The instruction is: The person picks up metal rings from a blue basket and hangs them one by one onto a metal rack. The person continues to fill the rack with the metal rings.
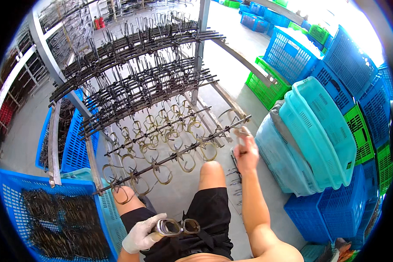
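We pinch goggles [172, 228] in the fingers of our left hand [142, 236], apart from the front rod [225, 130]; right hand [246, 150] blurred at rod's end, grip can't tell; probably mid-loading or unloading, next likely needing careful alignment there.

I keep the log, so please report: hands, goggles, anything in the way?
Left hand holding goggles. Right hand blurred near front rod; grip unclear. Possible snag: olive loops.
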The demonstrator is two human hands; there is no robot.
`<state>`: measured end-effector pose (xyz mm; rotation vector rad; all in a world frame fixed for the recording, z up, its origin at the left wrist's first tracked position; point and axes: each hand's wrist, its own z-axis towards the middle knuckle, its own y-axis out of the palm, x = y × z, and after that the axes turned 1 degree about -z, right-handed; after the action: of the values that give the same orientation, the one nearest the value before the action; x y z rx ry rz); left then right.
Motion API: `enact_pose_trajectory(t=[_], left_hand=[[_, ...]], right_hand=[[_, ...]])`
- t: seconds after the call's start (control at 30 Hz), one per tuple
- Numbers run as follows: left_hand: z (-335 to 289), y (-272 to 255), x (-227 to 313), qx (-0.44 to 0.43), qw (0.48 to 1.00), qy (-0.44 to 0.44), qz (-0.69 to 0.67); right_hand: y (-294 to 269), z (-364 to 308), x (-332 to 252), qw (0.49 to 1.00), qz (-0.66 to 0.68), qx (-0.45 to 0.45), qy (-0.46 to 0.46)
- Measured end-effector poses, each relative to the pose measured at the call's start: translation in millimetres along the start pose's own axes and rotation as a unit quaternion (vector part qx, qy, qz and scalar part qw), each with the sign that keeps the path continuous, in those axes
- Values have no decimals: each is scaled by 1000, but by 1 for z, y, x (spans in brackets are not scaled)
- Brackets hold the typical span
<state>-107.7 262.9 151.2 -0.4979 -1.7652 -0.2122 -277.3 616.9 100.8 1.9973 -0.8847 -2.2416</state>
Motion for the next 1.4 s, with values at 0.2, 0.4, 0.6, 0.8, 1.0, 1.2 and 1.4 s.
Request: enact_pose_trajectory(t=[0.2, 0.4, 0.6, 0.8, 1.0, 1.2, 1.4], left_hand=[[-2, 5, -3, 79, 989, 36, -120], [2, 20, -9, 138, 985, 20, -100], [16, 28, -4, 110, 984, -6, -142], [33, 39, 31, 14, 991, 38, -129], [42, 45, 62, 3, 993, 13, -118], [43, 45, 60, 13, 996, -34, -87], [41, 43, 53, 10, 996, -20, -82]], right_hand=[[18, 13, 26, 988, -98, -13, 122], [22, 36, 49, 995, -54, -19, 87], [-5, 33, 51, 987, -138, -54, 59], [-16, 33, 93, 995, 82, -63, 7], [6, 44, 100, 995, 71, -59, -29], [18, 39, 53, 996, -60, -55, 31], [13, 33, 44, 992, -121, -25, 27]])
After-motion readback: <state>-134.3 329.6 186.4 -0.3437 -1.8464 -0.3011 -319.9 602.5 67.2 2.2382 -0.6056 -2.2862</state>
